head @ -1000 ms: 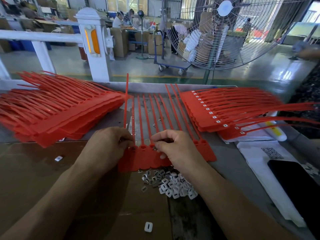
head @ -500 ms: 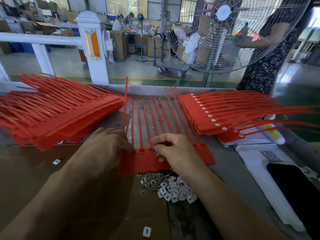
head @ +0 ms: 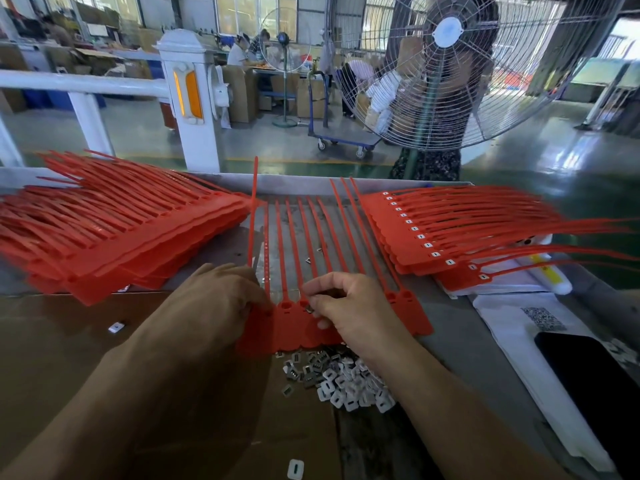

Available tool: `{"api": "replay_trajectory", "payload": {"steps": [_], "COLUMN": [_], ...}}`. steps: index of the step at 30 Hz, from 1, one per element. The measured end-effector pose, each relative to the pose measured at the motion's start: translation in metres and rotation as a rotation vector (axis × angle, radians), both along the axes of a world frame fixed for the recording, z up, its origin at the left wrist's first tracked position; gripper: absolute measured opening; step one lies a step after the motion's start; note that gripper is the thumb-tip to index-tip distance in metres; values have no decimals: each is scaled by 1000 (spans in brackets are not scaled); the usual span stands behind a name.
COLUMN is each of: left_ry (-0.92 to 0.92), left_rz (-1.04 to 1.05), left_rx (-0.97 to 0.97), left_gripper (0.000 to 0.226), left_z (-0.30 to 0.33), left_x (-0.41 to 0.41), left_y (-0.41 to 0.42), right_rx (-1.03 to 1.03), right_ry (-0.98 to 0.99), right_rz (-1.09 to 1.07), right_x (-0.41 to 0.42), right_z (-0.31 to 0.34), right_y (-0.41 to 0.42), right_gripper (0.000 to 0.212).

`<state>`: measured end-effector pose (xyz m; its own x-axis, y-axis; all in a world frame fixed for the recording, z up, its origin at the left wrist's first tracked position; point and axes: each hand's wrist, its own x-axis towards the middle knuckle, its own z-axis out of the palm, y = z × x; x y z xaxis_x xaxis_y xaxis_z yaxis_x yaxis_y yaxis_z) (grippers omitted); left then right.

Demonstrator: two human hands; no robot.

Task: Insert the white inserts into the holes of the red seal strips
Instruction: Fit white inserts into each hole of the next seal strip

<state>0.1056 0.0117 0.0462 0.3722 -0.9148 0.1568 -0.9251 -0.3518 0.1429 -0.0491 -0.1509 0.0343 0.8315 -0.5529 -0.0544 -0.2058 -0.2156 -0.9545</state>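
Head view, centre of frame: my left hand (head: 221,299) presses its curled fingers on the left end of the row of red seal strips (head: 294,327), whose tails run toward the top. My right hand (head: 349,306) pinches a white insert (head: 309,309) between thumb and forefinger at a strip's hole. The pile of white inserts (head: 346,382) lies just below the strips. Stacks of strips sit left (head: 114,237) and right (head: 433,230).
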Motion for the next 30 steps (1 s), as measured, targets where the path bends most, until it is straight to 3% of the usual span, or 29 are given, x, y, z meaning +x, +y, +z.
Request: {"api": "replay_trajectory", "payload": {"steps": [7,17,30], "left_ry": [2,-102,57], "left_rz": [48,95,191], "left_rx": [-61,-1,-83], "left_gripper": [18,24,9], "left_z": [-10,-7,-12], "left_x": [-2,-10,-8], "left_y": [-5,-9,-14], "right_rx": [-2,3,-3], "right_ry": [4,2,31], "right_rz": [1,28,31], "right_x": [0,0,-2], "right_z": [-2,0,-1], "right_y": [1,1,2], "right_gripper": [20,21,20]}}
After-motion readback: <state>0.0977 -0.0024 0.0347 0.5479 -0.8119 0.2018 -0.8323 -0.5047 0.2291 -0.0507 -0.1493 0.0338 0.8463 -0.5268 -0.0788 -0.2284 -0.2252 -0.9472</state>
